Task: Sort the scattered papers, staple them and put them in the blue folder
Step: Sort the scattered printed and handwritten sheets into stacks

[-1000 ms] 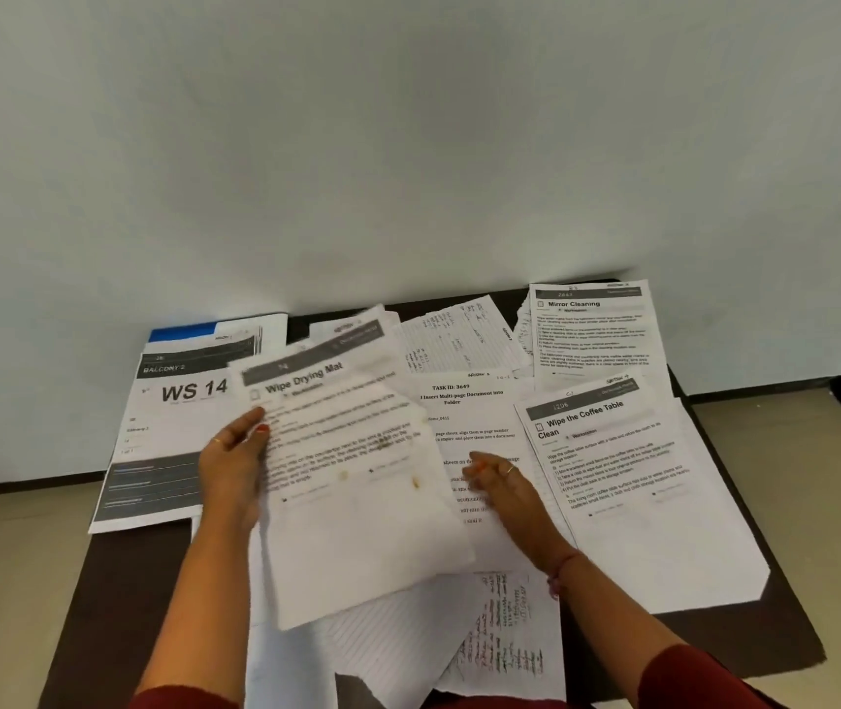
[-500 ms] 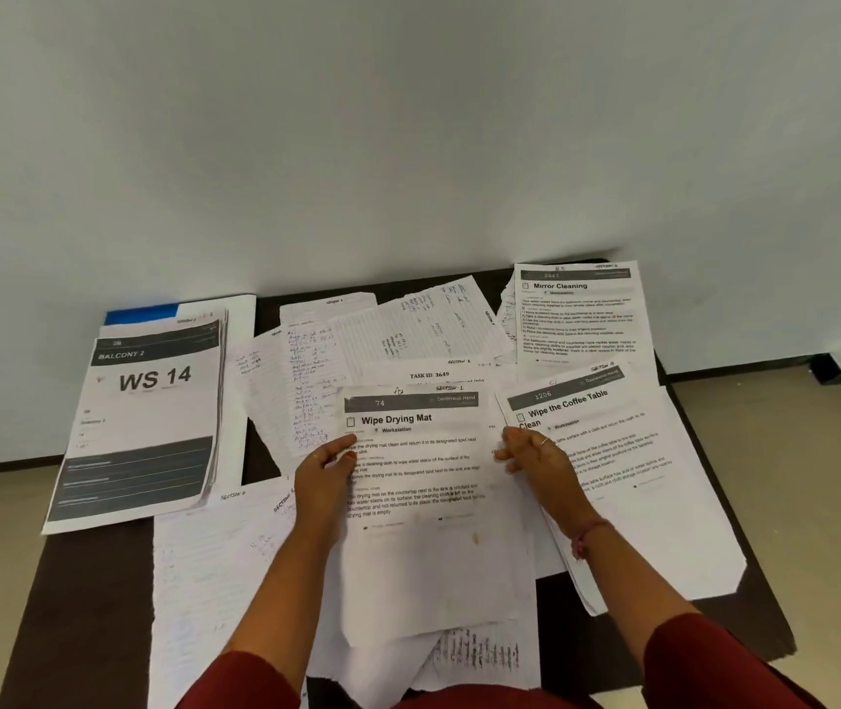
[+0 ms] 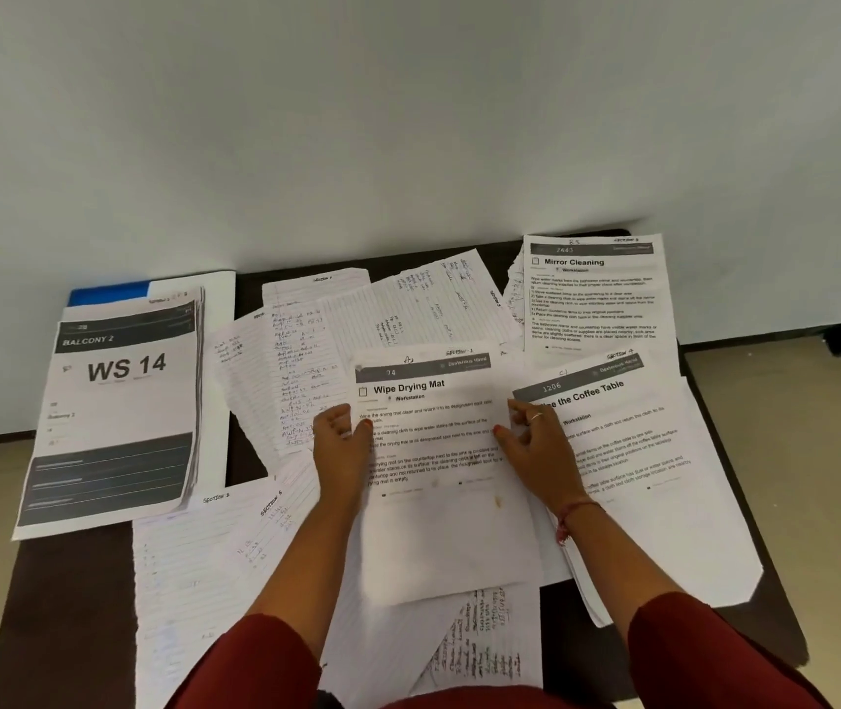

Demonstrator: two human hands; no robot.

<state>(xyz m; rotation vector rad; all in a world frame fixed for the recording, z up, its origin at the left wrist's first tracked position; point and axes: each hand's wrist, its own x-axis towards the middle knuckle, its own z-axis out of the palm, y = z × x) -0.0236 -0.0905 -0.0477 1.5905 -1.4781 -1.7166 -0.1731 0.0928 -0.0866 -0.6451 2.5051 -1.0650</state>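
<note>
Dark table (image 3: 75, 606), upright sheet (image 3: 439, 504), seemingly hand-held

Dark table (image 3: 70, 596) (beige floor (image 3: 787, 411)), white wall (image 3: 408, 120)

White papers lie scattered and overlapping: the "Wipe Drying Mat" sheet (image 3: 439, 452) lies flat in the near middle, the "Wipe the Coffee Table" sheet (image 3: 654, 452) tilted to its right, the "Mirror Cleaning" sheet (image 3: 593, 294) far right, handwritten lined pages (image 3: 306, 371) between. At far left, the "WS 14" stack (image 3: 116, 411) covers most of the blue folder (image 3: 109, 294).

Dark red sleeves (image 3: 705, 652), red nail polish, ring (image 3: 536, 416), red thread bracelet (image 3: 569, 514)
</note>
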